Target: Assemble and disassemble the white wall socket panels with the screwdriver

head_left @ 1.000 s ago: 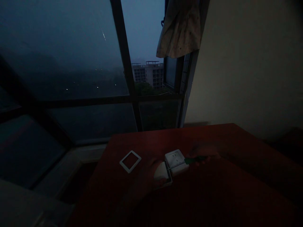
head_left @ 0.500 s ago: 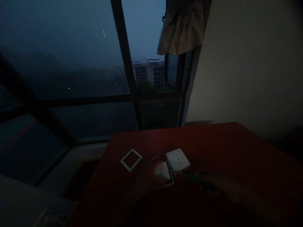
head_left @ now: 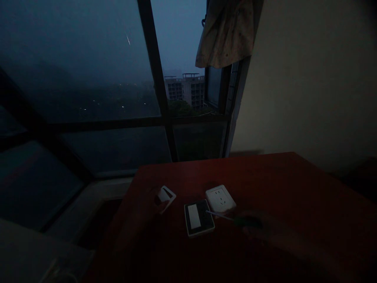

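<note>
One screwdriver — tip left, long axis near-crosswise.

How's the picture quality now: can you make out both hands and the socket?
Head view: very dim overall, bluish light at the window; table near black toward the bottom; left hand and right hand murky, edges hard to trace; white socket readable, slots visible; no strong glare on it.

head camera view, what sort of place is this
Probably a room in a home or dormitory, above ground level: a plain reddish table stands by large windows, a cloth hangs there, and the building outside is seen from high up.
</note>
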Tool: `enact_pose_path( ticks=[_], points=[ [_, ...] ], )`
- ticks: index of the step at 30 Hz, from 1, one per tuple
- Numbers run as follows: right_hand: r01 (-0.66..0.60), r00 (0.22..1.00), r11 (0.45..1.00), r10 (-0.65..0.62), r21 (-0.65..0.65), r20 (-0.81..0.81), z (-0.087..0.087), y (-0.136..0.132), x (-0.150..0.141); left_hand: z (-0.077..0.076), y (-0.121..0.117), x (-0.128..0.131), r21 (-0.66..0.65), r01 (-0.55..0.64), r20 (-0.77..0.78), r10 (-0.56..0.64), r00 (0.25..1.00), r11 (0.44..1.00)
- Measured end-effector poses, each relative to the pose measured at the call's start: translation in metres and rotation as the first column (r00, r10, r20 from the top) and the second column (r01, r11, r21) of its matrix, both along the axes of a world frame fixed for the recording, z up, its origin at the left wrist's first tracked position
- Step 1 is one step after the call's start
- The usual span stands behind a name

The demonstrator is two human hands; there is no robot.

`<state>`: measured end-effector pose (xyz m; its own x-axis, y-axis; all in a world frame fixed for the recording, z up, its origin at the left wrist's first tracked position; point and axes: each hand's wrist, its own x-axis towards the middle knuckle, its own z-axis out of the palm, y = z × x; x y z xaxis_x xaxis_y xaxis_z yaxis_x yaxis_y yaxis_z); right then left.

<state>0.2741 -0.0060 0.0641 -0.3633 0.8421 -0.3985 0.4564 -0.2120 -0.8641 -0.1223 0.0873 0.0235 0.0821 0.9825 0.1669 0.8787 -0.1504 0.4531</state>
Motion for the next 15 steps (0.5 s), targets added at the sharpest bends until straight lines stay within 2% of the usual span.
enact_pose_path(
  ticks=[5,9,12,15],
  points=[
    [-0.009,0.999,0.998,0.007,0.058,0.050,0.013,0.005,-0.006,0.003,-0.004,0.005,-0.031,-0.004,-0.007,0.004,1.000,1.000],
    [-0.078,0.990,0.968,0.048,0.237,0.130,0.028,0.009,-0.010,0.013,-0.014,0.024,-0.061,0.042,0.027,-0.040,0.999,0.997],
    [-0.136,0.963,0.931,0.044,0.338,0.266,0.043,0.011,-0.018,0.017,-0.025,0.043,-0.109,0.180,0.051,-0.176,0.983,0.978],
    [-0.194,0.935,0.918,0.066,0.347,0.349,0.055,0.015,-0.028,0.018,-0.036,0.061,-0.153,0.372,0.097,-0.361,0.928,0.916]
  ],
)
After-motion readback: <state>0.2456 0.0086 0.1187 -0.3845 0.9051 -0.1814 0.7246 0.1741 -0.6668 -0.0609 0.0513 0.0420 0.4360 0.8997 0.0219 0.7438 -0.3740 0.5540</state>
